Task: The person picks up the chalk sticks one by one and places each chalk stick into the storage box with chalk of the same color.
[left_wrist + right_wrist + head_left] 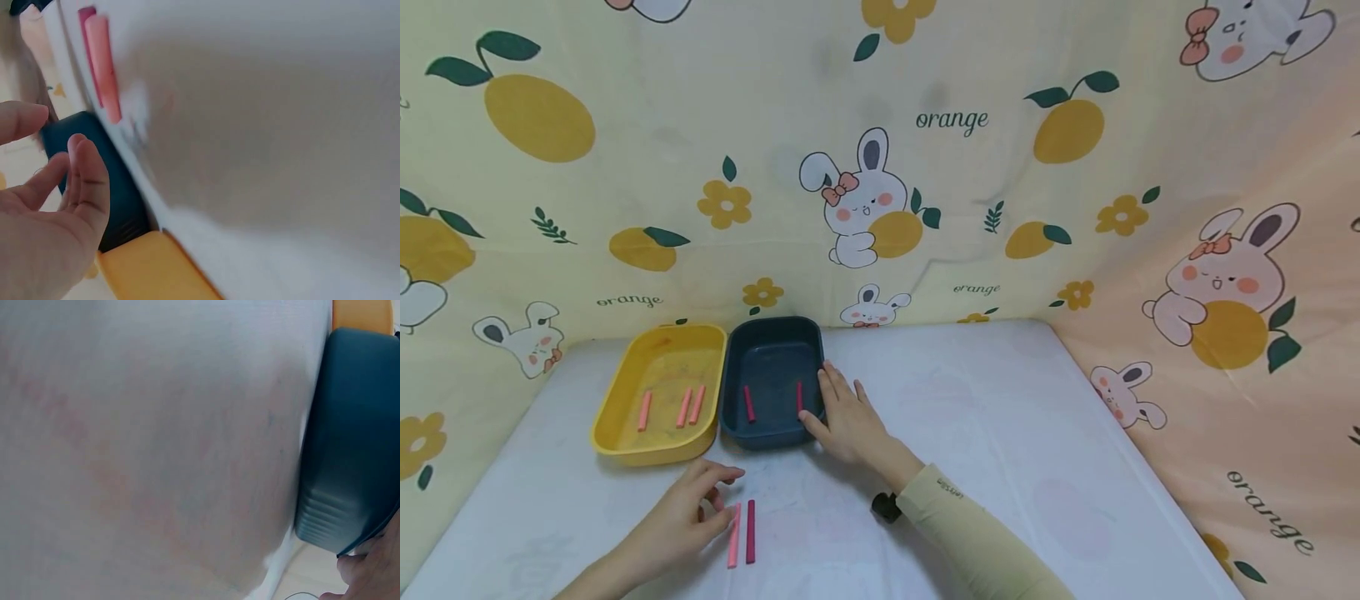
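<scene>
Two short sticks lie side by side on the white table (1000, 433), a light pink stick (733, 535) and a dark magenta stick (750, 531), both slim, straight and matte, long axes running from the near edge toward the trays. The left hand (688, 517) hovers just left of the light pink stick, fingers (718, 475) loosely curved and spread, holding nothing; whether a fingertip touches the stick cannot be told. The right hand (846, 417) lies flat, palm down, fingers straight against the right wall of the dark blue tray (772, 333), a smooth plastic rounded rectangle holding two magenta sticks. Beside it, touching, sits the yellow tray (662, 337), same shape, holding three pink sticks.
</scene>
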Demonstrator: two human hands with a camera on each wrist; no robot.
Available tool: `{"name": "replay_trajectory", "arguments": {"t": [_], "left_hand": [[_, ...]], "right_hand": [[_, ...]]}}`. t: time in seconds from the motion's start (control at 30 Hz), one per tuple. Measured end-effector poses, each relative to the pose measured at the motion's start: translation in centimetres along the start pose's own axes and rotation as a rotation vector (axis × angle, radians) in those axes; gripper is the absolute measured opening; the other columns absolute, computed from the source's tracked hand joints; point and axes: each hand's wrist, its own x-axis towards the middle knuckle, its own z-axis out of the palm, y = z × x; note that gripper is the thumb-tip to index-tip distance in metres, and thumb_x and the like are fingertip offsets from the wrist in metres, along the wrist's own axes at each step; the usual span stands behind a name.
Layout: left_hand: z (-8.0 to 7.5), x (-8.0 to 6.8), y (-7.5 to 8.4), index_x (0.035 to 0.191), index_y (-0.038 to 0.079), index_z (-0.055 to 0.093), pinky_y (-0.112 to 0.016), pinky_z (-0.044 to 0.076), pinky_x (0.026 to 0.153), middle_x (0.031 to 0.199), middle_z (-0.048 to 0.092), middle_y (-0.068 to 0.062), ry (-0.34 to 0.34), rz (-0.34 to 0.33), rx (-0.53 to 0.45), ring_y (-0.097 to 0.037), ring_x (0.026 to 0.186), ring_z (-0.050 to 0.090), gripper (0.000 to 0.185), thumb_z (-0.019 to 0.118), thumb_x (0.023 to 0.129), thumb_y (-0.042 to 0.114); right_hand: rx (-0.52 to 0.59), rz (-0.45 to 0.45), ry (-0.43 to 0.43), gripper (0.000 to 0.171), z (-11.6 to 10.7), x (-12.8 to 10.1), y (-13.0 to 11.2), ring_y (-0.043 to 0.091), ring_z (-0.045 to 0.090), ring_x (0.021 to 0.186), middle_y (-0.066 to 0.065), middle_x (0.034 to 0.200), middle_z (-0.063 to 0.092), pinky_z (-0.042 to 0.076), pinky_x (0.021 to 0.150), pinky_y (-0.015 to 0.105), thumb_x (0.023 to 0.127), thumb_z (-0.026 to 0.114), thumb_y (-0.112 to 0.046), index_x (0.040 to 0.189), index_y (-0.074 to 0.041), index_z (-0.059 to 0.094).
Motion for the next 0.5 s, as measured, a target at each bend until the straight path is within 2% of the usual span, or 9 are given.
{"name": "replay_trajectory", "arguments": {"t": [0.07,0.17,0.37,0.5], "left_hand": [[0.3,-0.2,-0.3,0.131,0.003,0.063,-0.022,0.049,0.065,0.113,0.055,-0.008,-0.004,0.013,0.001,-0.008,0.08,0.051,0.046,0.079,0.089,0.01],[0.6,-0.2,-0.4,0.133,0.0,0.062,-0.022,0.048,0.065,0.112,0.054,-0.009,-0.012,-0.023,0.006,-0.01,0.08,0.051,0.051,0.081,0.087,0.011],[1.5,0.2,-0.1,0.136,0.002,0.061,-0.025,0.045,0.065,0.108,0.049,-0.006,-0.049,-0.264,0.003,-0.018,0.084,0.05,0.06,0.086,0.084,0.017],[1.8,0.2,-0.1,0.137,0.003,0.061,-0.026,0.043,0.065,0.106,0.046,-0.006,-0.066,-0.311,0.01,-0.018,0.085,0.049,0.063,0.087,0.083,0.021]], "right_hand": [[-0.002,0.0,0.002,0.084,0.0,0.0,0.0,0.022,0.012,0.16,0.006,0.175,0.005,0.014,0.126,0.055,0.107,0.031,-0.063,0.166,-0.006,0.013],[-0.009,0.002,0.004,0.085,0.1,0.1,0.1,0.022,0.012,0.16,0.006,0.175,0.005,0.015,0.126,0.054,0.107,0.031,-0.063,0.166,-0.006,0.013],[-0.006,0.008,-0.005,0.085,0.0,0.1,0.0,0.021,0.012,0.16,0.005,0.175,0.004,0.013,0.127,0.052,0.107,0.032,-0.064,0.167,-0.007,0.013],[-0.006,0.008,-0.007,0.085,0.0,0.1,-0.1,0.021,0.012,0.16,0.006,0.175,0.005,0.013,0.127,0.052,0.107,0.032,-0.064,0.167,-0.007,0.013]]}}
